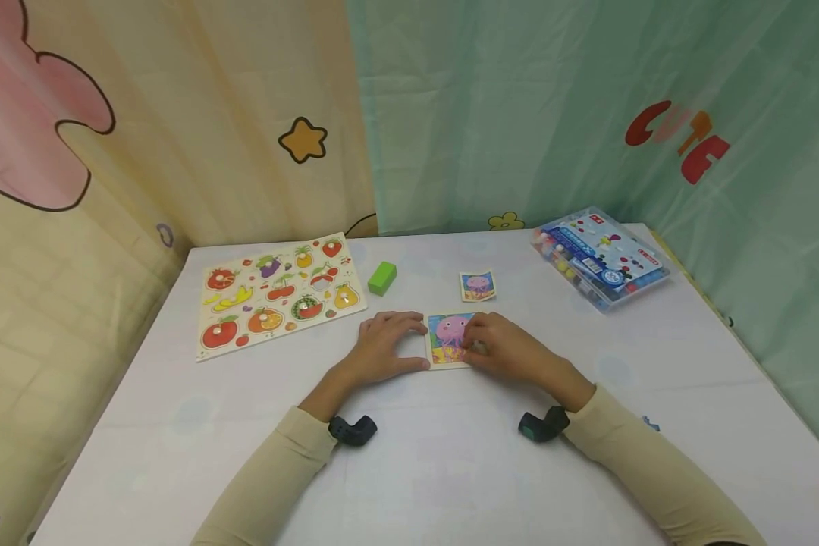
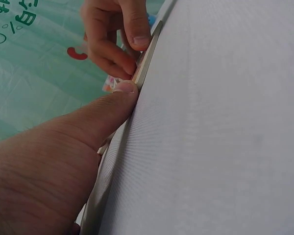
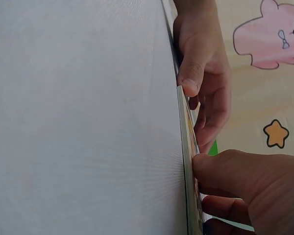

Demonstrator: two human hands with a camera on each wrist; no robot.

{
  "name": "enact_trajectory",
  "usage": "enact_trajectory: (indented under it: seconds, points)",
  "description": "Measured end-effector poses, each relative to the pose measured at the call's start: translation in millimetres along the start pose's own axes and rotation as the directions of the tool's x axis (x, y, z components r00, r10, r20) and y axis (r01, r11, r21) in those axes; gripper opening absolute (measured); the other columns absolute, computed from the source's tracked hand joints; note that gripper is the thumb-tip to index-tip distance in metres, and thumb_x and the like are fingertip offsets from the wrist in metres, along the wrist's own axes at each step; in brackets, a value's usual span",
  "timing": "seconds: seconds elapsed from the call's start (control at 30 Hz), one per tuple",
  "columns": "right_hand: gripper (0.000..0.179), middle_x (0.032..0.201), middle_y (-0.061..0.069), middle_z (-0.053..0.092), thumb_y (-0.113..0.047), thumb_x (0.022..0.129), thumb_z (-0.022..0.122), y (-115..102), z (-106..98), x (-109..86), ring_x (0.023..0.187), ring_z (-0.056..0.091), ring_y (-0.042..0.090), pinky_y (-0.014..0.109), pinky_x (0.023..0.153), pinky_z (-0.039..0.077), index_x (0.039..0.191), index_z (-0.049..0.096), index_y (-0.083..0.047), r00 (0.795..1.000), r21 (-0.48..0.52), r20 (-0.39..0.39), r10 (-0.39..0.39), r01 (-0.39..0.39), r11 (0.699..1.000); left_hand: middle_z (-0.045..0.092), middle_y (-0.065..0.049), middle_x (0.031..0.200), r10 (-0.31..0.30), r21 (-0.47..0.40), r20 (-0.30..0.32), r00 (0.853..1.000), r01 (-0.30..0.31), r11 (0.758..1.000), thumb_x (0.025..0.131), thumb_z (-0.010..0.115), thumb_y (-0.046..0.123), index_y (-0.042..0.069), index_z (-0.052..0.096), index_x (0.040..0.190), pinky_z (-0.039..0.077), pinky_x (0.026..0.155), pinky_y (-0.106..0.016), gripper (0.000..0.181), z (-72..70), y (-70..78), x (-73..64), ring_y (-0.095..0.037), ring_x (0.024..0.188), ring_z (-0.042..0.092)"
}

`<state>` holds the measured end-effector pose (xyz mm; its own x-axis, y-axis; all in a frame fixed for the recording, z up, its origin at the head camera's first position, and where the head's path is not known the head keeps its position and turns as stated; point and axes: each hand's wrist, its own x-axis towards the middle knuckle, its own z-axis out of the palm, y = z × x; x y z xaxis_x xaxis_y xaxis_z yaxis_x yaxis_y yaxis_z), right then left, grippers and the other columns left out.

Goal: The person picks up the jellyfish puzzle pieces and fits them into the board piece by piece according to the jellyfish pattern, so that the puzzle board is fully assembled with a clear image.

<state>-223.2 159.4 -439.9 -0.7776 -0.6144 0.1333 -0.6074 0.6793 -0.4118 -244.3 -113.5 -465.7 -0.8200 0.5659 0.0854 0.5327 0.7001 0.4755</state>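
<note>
In the head view a small square picture puzzle (image 1: 445, 341) with a pink octopus lies flat at the middle of the table. My left hand (image 1: 382, 345) rests at its left edge, thumb against the near corner and index finger further up. The left wrist view shows that thumb (image 2: 122, 90) right at the board's corner. My right hand (image 1: 508, 345) is over the puzzle's right side, its bent fingers and thumb pinching a puzzle piece that they mostly hide. In the right wrist view the right thumb (image 3: 206, 166) is close against the picture side.
A small octopus picture card (image 1: 478, 286) lies just beyond the puzzle. To the left are a green block (image 1: 382, 278) and a fruit knob-puzzle board (image 1: 280, 292). A clear plastic box (image 1: 600, 258) of colourful parts sits back right. Printed curtains (image 1: 437, 114) hang behind the table.
</note>
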Motion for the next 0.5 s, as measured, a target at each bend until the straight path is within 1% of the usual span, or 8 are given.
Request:
enact_trajectory:
  seconds: [0.1,0.17,0.33,0.4,0.5]
  points:
    - [0.015,0.108,0.002,0.063,-0.019,0.089,0.08,2,0,0.2,0.105,0.058,0.022,0.041,0.094,0.049,0.099,0.074,-0.011,1.0,0.039,-0.005,0.019,-0.019,0.999,0.046,0.005,0.153,0.0,0.008,0.001,1.0,0.0,1.0,0.085,0.077,0.054,0.025,0.063,0.131,0.027,0.104,-0.051,0.056,-1.0,0.5,1.5,-0.024,0.139,0.035]
    - [0.016,0.109,0.002,0.062,-0.019,0.089,0.08,3,-1,0.6,0.106,0.058,0.021,0.041,0.095,0.049,0.102,0.074,-0.011,1.0,0.055,-0.012,0.011,-0.011,0.998,0.046,0.005,0.153,0.001,0.011,-0.001,1.0,-0.001,1.0,0.085,0.077,0.054,0.025,0.063,0.131,0.027,0.104,-0.051,0.056,-1.5,0.6,2.2,-0.024,0.138,0.035]
    - [0.019,0.109,0.0,0.063,-0.02,0.089,0.08,3,-6,1.8,0.106,0.058,0.02,0.04,0.094,0.049,0.106,0.074,-0.012,1.0,0.063,-0.001,0.012,-0.012,0.998,0.047,0.006,0.153,-0.004,0.011,-0.008,1.0,0.004,1.0,0.085,0.077,0.054,0.026,0.063,0.131,0.027,0.103,-0.051,0.056,-1.4,-0.9,1.4,-0.024,0.138,0.036]
    - [0.021,0.11,0.0,0.064,-0.022,0.09,0.078,4,-9,-1.7,0.106,0.059,0.02,0.041,0.093,0.05,0.108,0.075,-0.012,0.999,0.058,0.029,0.036,-0.037,0.998,0.047,0.006,0.153,-0.005,0.007,-0.007,1.0,0.005,1.0,0.085,0.077,0.054,0.026,0.063,0.131,0.027,0.104,-0.051,0.055,-0.4,-1.5,0.7,-0.024,0.138,0.036]
    - [0.024,0.112,0.0,0.065,-0.023,0.092,0.076,6,-15,-18.0,0.107,0.059,0.02,0.041,0.093,0.05,0.113,0.074,-0.012,0.995,0.05,0.077,0.066,-0.07,0.996,0.047,0.007,0.153,-0.005,0.002,0.0,1.0,0.005,1.0,0.085,0.077,0.054,0.026,0.063,0.131,0.027,0.104,-0.051,0.055,2.0,-1.7,-0.4,-0.023,0.138,0.036]
